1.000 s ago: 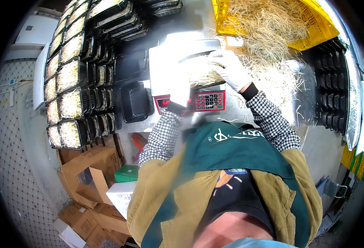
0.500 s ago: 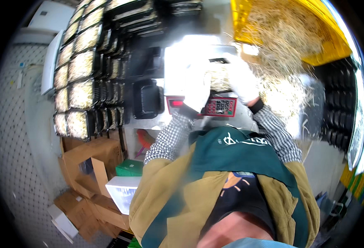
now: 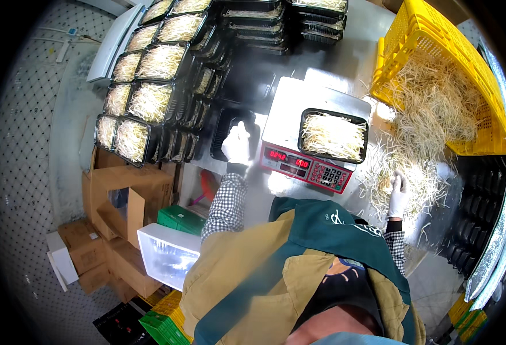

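Note:
My left hand (image 3: 237, 144), in a white glove, is over the near right part of an empty black plastic tray (image 3: 220, 131). Its fingers are curled closed; whether they pinch the tray's rim is hidden. To its right, a black tray filled with bean sprouts (image 3: 333, 136) rests on a weighing scale (image 3: 284, 118) with a red display and keypad panel. Neither hand touches that filled tray. At the near edge of a loose heap of bean sprouts (image 3: 419, 172), my gloved right hand (image 3: 399, 198) has its fingers slightly bent and apart, with nothing visible in them.
Filled sprout trays (image 3: 159, 61) are stacked high at the left, with more stacks (image 3: 256, 26) at the back. A tipped yellow crate (image 3: 483, 135) spills sprouts at the right. Stacked black trays (image 3: 477, 207) stand beyond it. Cardboard boxes (image 3: 140, 195) and a white bin (image 3: 166, 253) are low at left.
Both hands have let go of the filled tray on the scale. My left hand has moved left to the empty tray, my right hand right to the heap. The view has shifted.

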Motion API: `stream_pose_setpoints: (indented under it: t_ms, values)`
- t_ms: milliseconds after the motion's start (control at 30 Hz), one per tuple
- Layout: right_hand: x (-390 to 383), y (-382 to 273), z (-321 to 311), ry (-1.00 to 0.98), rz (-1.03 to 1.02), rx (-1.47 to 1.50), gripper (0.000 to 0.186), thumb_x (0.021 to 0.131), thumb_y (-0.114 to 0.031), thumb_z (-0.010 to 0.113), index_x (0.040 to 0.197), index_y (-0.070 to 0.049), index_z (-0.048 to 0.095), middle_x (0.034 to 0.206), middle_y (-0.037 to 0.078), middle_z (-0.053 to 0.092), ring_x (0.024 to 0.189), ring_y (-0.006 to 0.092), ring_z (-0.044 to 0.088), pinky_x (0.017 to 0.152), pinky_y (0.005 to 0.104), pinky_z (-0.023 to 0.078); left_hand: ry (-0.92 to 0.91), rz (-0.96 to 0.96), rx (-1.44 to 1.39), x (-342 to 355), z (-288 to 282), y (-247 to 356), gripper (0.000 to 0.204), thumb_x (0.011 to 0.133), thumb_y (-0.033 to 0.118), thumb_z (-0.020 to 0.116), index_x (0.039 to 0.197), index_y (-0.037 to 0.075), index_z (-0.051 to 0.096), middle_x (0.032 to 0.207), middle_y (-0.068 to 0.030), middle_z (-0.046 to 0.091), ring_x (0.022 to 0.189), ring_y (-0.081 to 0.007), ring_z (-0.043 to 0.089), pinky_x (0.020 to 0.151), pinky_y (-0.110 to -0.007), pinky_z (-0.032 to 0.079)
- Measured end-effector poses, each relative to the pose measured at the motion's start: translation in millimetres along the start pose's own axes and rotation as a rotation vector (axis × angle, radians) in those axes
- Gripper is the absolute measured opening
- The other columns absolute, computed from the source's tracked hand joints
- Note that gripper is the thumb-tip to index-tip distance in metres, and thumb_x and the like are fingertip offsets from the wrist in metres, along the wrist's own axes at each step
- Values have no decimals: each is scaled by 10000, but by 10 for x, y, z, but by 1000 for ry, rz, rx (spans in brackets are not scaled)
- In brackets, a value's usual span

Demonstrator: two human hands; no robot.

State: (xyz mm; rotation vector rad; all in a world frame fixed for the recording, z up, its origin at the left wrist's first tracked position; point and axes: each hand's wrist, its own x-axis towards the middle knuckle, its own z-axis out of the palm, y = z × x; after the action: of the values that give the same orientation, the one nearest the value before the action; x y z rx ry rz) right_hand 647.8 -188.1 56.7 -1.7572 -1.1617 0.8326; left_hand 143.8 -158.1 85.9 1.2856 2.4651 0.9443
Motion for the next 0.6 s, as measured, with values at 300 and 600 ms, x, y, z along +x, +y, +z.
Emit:
stream_pose_setpoints:
  t_ms: [300, 600]
  values:
    - [-47, -276, 220, -74, -2, -10, 209, 991, -61, 524, 1152, -18, 649, 1031, 46, 677, 799, 81, 600, 743, 234, 502, -9, 168, -43, 441, 457, 415, 365, 1037, 353, 413, 836, 102, 587, 717, -83, 681, 665, -322, 660, 578, -447, 488]
    - [-235, -378, 224, 94, -22, -21, 378, 968, -74, 569, 1344, -77, 527, 1081, 92, 647, 807, 100, 588, 734, 249, 507, 157, 380, -198, 391, 481, 845, 482, 847, 93, 700, 1296, 108, 524, 1053, -70, 587, 919, -205, 569, 812, -335, 495]
